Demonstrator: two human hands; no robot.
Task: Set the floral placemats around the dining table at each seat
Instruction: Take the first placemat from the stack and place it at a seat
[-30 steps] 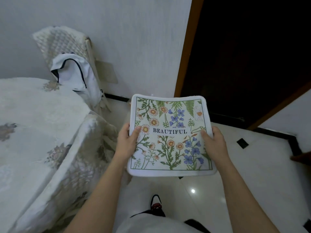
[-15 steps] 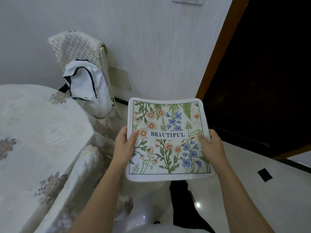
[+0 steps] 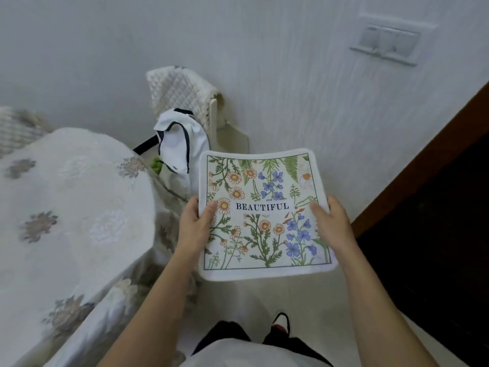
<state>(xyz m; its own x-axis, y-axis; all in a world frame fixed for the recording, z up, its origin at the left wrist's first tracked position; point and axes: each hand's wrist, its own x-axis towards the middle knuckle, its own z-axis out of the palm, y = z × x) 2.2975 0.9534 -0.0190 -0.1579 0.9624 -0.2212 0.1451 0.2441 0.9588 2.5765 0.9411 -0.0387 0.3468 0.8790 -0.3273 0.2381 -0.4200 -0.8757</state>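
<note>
Floral placemat (image 3: 264, 215), "BEAUTIFUL" print facing up, held flat in the air over the floor, just right of the worktop (image 3: 66, 207) edge, not touching it. Left hand (image 3: 195, 226) pinches its left edge, thumb on top. Right hand (image 3: 333, 223) grips the right edge the same way. Chair (image 3: 182, 96) with a white bag (image 3: 180, 147) hung on it stands against the wall beyond the worktop.
</note>
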